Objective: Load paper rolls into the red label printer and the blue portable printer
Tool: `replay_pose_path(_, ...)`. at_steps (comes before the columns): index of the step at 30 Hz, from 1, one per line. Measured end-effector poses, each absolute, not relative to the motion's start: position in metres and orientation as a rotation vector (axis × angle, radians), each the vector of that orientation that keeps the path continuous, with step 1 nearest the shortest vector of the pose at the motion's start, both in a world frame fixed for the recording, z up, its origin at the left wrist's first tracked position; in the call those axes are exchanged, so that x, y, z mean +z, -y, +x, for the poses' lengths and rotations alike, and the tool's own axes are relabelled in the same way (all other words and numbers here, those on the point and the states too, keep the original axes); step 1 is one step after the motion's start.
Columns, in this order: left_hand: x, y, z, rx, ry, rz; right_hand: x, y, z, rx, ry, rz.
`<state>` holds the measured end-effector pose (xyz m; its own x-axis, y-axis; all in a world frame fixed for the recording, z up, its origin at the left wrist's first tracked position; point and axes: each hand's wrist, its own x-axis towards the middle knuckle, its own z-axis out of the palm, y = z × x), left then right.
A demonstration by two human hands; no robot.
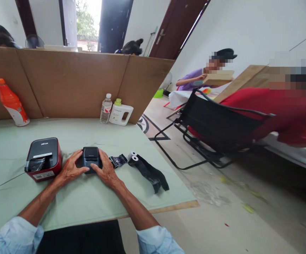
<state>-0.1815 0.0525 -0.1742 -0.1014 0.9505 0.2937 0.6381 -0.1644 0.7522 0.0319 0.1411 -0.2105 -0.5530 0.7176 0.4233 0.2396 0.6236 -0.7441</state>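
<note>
A small black portable printer sits on the pale green tabletop. My left hand grips its left side and my right hand its right side, both thumbs near its front edge. Left of my left hand stands a larger red and black label printer, with a glossy black strip showing in its front. Close by my right hand lies a crumpled black strip. Beyond it are two rolls of black ribbon with white cores, their tails trailing over the table.
An orange bottle, a clear bottle and a white jug stand along a cardboard partition. The table's edge is at right. A black folding chair holds a person in red; another person in purple sits farther back.
</note>
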Motion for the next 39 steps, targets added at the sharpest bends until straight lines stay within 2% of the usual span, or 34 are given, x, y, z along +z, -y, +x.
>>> replay_pose_path(15, -0.173, -0.048, -0.180, 1.179, -1.798, 1.929, -0.210, -0.139, 0.032, 0.816, 2.083, -0.748)
replay_pose_path(21, -0.166, -0.064, -0.178, 1.321, -1.828, 1.638, -0.206, -0.138, 0.031, 0.811, 2.117, -0.762)
replay_pose_path(25, -0.162, -0.080, -0.179, 1.296, -1.871, 1.374, -0.205, -0.138, 0.030, 0.793, 2.137, -0.757)
replay_pose_path(39, -0.153, -0.087, -0.179, 1.199, -1.800, 1.224, -0.203, -0.136, 0.027, 0.791, 2.186, -0.772)
